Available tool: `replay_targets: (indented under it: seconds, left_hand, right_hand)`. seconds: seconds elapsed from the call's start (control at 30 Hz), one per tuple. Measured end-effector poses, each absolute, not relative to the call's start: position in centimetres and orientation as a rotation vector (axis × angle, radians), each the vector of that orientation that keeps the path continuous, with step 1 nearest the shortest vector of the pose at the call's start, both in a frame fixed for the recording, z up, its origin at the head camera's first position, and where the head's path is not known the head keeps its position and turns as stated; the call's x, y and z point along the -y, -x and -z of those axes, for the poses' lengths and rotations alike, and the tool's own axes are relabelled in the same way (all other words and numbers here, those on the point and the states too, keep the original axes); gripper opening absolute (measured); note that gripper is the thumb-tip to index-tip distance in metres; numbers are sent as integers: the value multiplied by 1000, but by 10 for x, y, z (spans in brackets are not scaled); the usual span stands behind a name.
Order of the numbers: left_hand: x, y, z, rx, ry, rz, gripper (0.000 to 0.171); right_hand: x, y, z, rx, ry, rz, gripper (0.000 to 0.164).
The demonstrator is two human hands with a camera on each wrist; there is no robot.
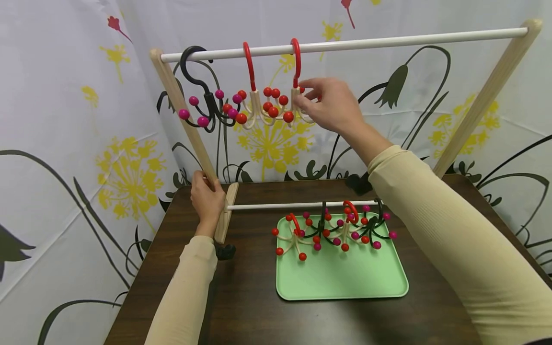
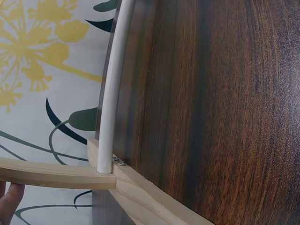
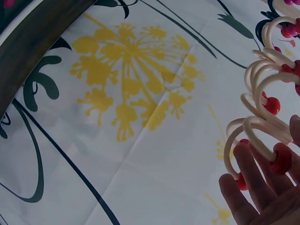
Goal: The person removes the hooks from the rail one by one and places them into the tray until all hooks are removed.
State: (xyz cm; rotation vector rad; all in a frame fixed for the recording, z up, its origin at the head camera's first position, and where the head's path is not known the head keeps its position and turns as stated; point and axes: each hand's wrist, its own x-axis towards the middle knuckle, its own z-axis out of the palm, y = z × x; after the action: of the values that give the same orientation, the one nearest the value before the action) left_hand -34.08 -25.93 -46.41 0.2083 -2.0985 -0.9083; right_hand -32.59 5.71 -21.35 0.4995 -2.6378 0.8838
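Observation:
My right hand (image 1: 329,103) pinches the cream stem of a hanger with a red hook (image 1: 297,60) and red balls on its curved arms. That hook sits over the white top bar (image 1: 388,44) of a wooden rack. In the right wrist view, the fingers (image 3: 255,180) lie among the hanger's arms and balls. Left of it on the bar hang another cream hanger with a red hook (image 1: 248,64) and a black hanger (image 1: 210,103) with magenta balls. My left hand (image 1: 208,199) grips the rack's left wooden post (image 2: 56,177), low down near its foot.
A green tray (image 1: 340,282) on the dark wooden table (image 1: 254,306) bears several more cream and black hangers near its back edge. The rack's lower white bar (image 1: 263,207) runs behind the tray. A flowered curtain (image 1: 129,96) hangs behind, and the right post (image 1: 483,105) leans outward.

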Motion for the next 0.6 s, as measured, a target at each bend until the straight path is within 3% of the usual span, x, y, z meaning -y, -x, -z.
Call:
replay_targets:
  seconds: [0.6]
  left_hand:
    - [258, 340, 464, 2096, -206, 914, 24]
  right_hand:
    - [-60, 326, 211, 2575, -319, -865, 32]
